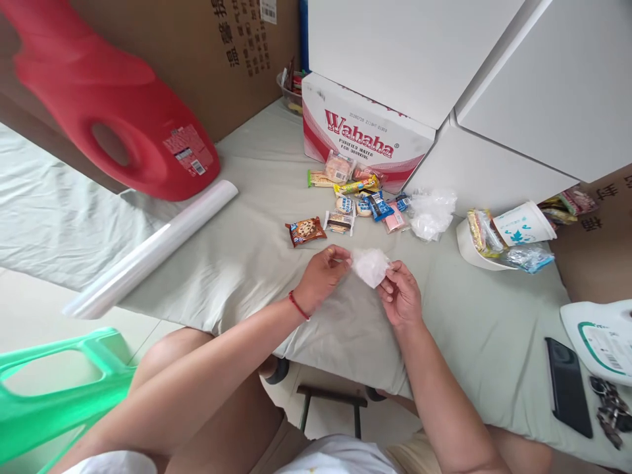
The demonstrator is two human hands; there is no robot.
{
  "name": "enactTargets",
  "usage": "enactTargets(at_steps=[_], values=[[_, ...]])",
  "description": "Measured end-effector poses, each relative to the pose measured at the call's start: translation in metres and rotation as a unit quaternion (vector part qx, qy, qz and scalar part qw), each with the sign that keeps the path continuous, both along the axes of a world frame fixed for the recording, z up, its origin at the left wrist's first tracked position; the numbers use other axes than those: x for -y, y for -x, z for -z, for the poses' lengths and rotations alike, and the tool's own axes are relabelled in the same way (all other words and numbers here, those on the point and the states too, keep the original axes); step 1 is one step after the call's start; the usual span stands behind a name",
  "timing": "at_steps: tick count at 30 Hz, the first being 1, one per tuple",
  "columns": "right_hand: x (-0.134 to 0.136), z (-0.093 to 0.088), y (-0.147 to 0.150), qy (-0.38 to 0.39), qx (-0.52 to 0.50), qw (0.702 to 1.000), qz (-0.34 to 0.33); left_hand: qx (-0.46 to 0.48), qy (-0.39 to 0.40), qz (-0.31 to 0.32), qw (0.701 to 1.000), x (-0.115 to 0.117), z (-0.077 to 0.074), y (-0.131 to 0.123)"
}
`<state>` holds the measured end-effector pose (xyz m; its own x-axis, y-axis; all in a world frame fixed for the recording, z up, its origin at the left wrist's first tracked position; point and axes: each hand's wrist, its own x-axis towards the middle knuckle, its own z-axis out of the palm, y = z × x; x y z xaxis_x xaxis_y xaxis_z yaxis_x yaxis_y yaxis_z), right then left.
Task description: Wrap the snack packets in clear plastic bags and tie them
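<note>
A crumpled, translucent white plastic bag (370, 266) is stretched between my two hands above the cloth. My left hand (326, 273), with a red cord at the wrist, pinches its left edge between thumb and fingers. On the other side my right hand (402, 293) grips the right edge with curled fingers. Just beyond lies a brown cookie packet (306, 232). A clear biscuit packet (340, 222), a blue snack packet (379, 205), a yellow snack packet (356, 185) and a pink packet (395, 218) are bunched together. More crumpled clear bags (433, 214) rest to their right.
Behind the snacks stands a Wahaha carton (365, 131). A white tub (474, 253) with wrappers and a paper cup (526, 224) sits right. A red jug (148, 131) and film roll (158, 247) are left; a phone (569, 385) and keys (612, 411) lie near right.
</note>
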<state>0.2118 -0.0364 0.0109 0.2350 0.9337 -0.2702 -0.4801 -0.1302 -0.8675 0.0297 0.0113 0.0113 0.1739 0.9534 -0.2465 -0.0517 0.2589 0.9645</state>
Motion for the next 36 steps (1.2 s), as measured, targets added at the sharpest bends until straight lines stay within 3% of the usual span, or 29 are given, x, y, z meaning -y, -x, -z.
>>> enactTargets(at_steps=[2,4,6,8,10,14,16,19,24,29,31,34,36], values=[[0.003,0.002,0.003,-0.037,0.071,0.995,0.065,-0.028,-0.049,-0.057,0.997,0.001,-0.002,-0.002],[0.007,0.005,0.007,-0.074,0.165,0.980,0.082,-0.016,-0.081,-0.021,0.996,0.003,-0.003,-0.006],[0.012,0.009,0.013,-0.110,0.239,0.964,0.033,0.006,-0.095,0.053,0.994,0.006,-0.002,-0.011],[0.015,0.012,0.018,-0.128,0.265,0.955,-0.028,0.016,-0.092,0.080,0.992,0.007,0.000,-0.014],[0.015,0.013,0.020,-0.114,0.240,0.963,-0.035,0.036,-0.064,0.061,0.995,0.005,0.002,-0.015],[0.006,0.009,0.010,-0.046,0.093,0.994,0.046,0.117,0.013,-0.014,0.993,-0.005,-0.005,-0.005],[0.002,0.007,0.004,-0.021,0.030,0.999,0.024,0.181,0.041,-0.034,0.982,-0.010,-0.013,0.002],[-0.003,0.006,-0.001,-0.007,-0.015,0.999,-0.040,0.272,0.071,-0.021,0.960,-0.013,-0.024,0.010],[-0.007,0.009,-0.008,-0.017,-0.024,0.999,-0.039,0.318,0.084,0.014,0.944,-0.011,-0.028,0.014],[0.001,0.011,-0.011,0.033,-0.023,0.982,-0.184,0.289,0.071,0.039,0.954,-0.011,-0.024,0.011],[0.004,0.011,-0.010,0.050,-0.006,0.976,-0.213,0.248,0.053,0.039,0.967,-0.013,-0.022,0.010],[0.003,0.012,-0.008,0.052,0.009,0.983,-0.177,0.090,-0.034,-0.071,0.993,-0.014,-0.020,0.009],[0.000,0.011,-0.006,0.043,0.008,0.992,-0.115,-0.019,-0.110,-0.141,0.984,-0.011,-0.019,0.007]])
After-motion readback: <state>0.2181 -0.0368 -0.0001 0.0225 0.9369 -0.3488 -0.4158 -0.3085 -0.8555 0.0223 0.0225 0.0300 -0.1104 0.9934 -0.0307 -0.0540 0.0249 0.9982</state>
